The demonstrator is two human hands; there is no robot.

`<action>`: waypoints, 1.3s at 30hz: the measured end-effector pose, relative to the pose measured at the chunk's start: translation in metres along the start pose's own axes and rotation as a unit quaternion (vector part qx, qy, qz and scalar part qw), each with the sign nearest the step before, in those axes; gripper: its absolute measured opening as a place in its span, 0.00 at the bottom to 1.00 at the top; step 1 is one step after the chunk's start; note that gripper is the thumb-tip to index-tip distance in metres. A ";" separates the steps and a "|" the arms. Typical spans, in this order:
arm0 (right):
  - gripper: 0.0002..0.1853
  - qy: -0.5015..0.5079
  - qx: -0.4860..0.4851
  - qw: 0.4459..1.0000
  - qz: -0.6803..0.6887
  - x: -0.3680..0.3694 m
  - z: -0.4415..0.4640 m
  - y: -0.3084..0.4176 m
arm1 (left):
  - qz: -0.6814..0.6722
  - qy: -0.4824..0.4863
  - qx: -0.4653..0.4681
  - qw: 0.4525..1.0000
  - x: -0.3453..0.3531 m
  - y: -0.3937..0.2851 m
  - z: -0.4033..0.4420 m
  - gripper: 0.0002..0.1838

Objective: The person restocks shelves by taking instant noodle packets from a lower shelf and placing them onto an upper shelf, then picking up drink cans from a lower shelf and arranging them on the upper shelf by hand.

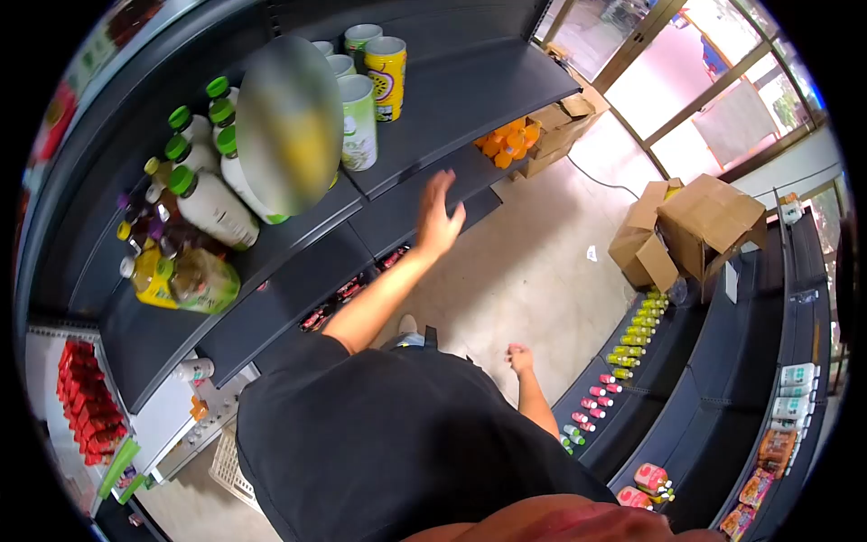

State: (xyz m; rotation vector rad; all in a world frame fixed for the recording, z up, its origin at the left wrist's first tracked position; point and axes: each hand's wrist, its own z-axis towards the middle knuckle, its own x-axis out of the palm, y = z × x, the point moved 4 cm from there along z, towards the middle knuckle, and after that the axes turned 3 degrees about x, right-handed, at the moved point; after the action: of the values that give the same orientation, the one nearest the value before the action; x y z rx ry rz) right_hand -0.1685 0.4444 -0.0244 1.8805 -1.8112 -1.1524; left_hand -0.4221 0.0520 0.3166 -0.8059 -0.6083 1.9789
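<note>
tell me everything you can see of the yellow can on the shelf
The yellow can is a tall cylinder with a pale grey round top, likely metal. Its printed side shows a dark round fruit-like picture and some green; the lettering is too small to read. It stands upright on the dark shelf, beside a white and green can and a green can. Whether it touches either is unclear. No hand is on it.

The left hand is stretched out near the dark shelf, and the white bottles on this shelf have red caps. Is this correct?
Not quite: the caps are green, not red, as the head view shows. The left hand is stretched out near the dark shelf, and the white bottles are on it.
</note>
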 end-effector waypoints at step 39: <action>0.11 0.241 -0.609 0.751 0.079 0.183 0.055 0.711 | 0.106 -0.328 -0.151 0.926 0.011 0.139 0.180 0.60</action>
State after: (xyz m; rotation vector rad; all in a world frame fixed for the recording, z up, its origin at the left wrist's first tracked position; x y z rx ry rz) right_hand -0.7279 0.1700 0.3680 1.0062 -0.5490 -1.1523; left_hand -0.6352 -0.0241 0.3390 -0.3694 -1.2845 2.3975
